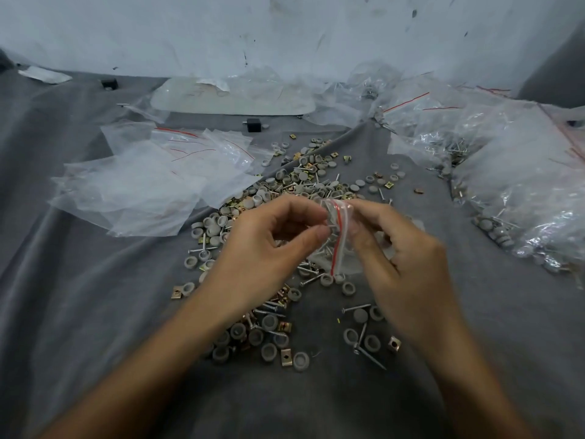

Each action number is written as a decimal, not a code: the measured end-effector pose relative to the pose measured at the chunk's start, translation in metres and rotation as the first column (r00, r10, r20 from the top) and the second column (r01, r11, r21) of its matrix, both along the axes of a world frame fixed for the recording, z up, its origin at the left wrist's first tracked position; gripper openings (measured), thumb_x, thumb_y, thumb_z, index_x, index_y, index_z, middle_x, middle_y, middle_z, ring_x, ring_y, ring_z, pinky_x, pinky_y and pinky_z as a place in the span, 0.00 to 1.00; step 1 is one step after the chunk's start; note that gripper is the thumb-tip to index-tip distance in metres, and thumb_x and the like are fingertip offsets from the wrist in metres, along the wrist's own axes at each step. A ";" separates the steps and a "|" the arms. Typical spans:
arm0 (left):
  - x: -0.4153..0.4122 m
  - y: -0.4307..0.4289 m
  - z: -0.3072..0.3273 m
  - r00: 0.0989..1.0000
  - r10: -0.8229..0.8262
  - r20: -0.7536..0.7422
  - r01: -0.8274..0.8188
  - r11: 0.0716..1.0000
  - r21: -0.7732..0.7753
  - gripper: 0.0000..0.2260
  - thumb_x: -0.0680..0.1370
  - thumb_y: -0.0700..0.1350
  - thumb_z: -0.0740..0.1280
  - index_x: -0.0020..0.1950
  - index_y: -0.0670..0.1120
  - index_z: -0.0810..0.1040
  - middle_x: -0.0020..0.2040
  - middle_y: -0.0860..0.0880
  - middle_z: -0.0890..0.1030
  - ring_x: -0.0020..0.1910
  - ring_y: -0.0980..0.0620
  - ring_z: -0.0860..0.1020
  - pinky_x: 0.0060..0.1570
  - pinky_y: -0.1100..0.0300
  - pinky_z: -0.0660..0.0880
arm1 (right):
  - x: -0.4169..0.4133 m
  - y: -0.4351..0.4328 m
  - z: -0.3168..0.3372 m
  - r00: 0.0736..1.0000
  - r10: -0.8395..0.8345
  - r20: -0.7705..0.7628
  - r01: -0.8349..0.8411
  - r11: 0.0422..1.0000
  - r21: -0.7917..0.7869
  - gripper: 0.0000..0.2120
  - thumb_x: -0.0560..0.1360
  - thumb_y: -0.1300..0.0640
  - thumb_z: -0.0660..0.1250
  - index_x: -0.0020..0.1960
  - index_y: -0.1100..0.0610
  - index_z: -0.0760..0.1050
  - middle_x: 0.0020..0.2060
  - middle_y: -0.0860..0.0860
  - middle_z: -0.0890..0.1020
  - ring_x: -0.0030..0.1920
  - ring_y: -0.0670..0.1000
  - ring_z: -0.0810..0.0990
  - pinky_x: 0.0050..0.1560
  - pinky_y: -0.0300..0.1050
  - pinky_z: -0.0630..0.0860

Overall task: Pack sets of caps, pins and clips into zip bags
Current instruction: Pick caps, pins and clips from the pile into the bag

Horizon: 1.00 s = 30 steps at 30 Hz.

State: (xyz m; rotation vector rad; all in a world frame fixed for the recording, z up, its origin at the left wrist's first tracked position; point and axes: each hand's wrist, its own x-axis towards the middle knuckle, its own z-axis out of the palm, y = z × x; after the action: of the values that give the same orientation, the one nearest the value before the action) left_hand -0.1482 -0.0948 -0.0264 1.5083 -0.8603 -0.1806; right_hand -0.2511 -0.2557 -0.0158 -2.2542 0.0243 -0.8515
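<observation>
A small clear zip bag (337, 236) with a red seal line hangs between my two hands over the grey cloth. My left hand (262, 248) pinches the bag's mouth with thumb and fingertips from the left. My right hand (399, 248) pinches the same mouth from the right. Screw-like pins show inside the bag. Under and around my hands lies a scatter of grey round caps (269, 321), brass clips (286, 356) and pins (368, 356).
Empty zip bags (152, 182) are piled at the left. Filled bags (522, 191) heap up at the right. A white tray (231, 99) and a small black block (253, 125) sit at the back near the wall.
</observation>
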 end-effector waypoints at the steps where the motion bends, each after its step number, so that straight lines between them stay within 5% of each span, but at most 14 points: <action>1: -0.001 -0.001 -0.001 1.000 0.004 0.003 -0.004 1.000 0.002 0.06 0.78 0.43 0.72 0.53 0.53 0.83 0.49 0.50 0.85 0.49 0.49 0.84 0.48 0.58 0.80 | 0.002 0.001 0.001 1.000 -0.008 0.009 0.008 1.000 -0.030 0.11 0.84 0.53 0.66 0.65 0.50 0.79 0.56 0.41 0.84 0.56 0.42 0.80 0.56 0.39 0.75; 8: 0.002 -0.001 -0.003 0.998 0.032 0.059 -0.033 0.999 0.014 0.14 0.80 0.34 0.64 0.59 0.49 0.81 0.52 0.51 0.85 0.54 0.46 0.83 0.54 0.51 0.80 | 0.018 0.000 -0.006 0.994 -0.101 0.036 0.106 0.980 -0.169 0.10 0.83 0.51 0.65 0.61 0.51 0.80 0.51 0.45 0.84 0.54 0.49 0.78 0.57 0.53 0.74; 16: 0.003 -0.002 -0.002 0.999 -0.048 -0.004 0.047 0.998 -0.041 0.19 0.79 0.26 0.61 0.60 0.48 0.78 0.56 0.52 0.85 0.60 0.54 0.81 0.53 0.65 0.77 | 0.021 -0.001 -0.024 0.987 -0.124 0.106 0.136 0.985 -0.110 0.10 0.84 0.53 0.63 0.60 0.53 0.80 0.49 0.42 0.81 0.52 0.51 0.79 0.56 0.54 0.74; 19: 0.012 0.006 0.004 0.995 0.103 0.009 -0.103 0.995 -0.018 0.15 0.80 0.31 0.65 0.60 0.49 0.78 0.55 0.53 0.85 0.55 0.57 0.82 0.47 0.67 0.76 | 0.024 -0.004 -0.025 0.979 -0.165 0.121 0.167 0.986 -0.006 0.10 0.84 0.53 0.63 0.60 0.53 0.80 0.48 0.40 0.79 0.50 0.46 0.78 0.54 0.51 0.75; 23: 0.026 0.022 0.003 0.927 0.308 0.214 -0.354 0.906 0.232 0.08 0.81 0.41 0.69 0.56 0.54 0.80 0.46 0.56 0.83 0.45 0.61 0.80 0.46 0.61 0.77 | 0.024 -0.006 -0.026 0.964 -0.224 0.146 0.218 0.975 0.052 0.10 0.84 0.53 0.63 0.59 0.54 0.80 0.48 0.41 0.79 0.50 0.43 0.76 0.52 0.43 0.72; 26: 0.029 0.025 -0.001 0.925 0.137 0.354 -0.308 0.815 0.491 0.06 0.80 0.46 0.69 0.56 0.55 0.81 0.45 0.60 0.80 0.45 0.59 0.78 0.45 0.55 0.77 | 0.025 -0.005 -0.027 0.961 -0.229 0.152 0.223 0.973 0.058 0.10 0.84 0.53 0.63 0.59 0.54 0.80 0.48 0.41 0.80 0.50 0.45 0.77 0.53 0.46 0.74; 30: 0.027 0.020 -0.010 0.849 -0.027 0.527 -0.370 0.682 0.631 0.14 0.79 0.49 0.68 0.65 0.53 0.79 0.53 0.57 0.77 0.56 0.54 0.71 0.60 0.54 0.70 | 0.025 -0.004 -0.027 0.966 -0.210 0.151 0.203 0.977 0.065 0.10 0.84 0.54 0.63 0.60 0.55 0.80 0.49 0.41 0.80 0.51 0.46 0.78 0.53 0.49 0.76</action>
State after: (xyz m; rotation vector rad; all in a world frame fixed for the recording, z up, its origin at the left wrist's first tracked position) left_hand -0.1217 -0.0744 -0.0365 2.4562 -1.1116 0.0463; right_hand -0.2261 -0.2593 -0.0429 -2.1579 0.2088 -1.1253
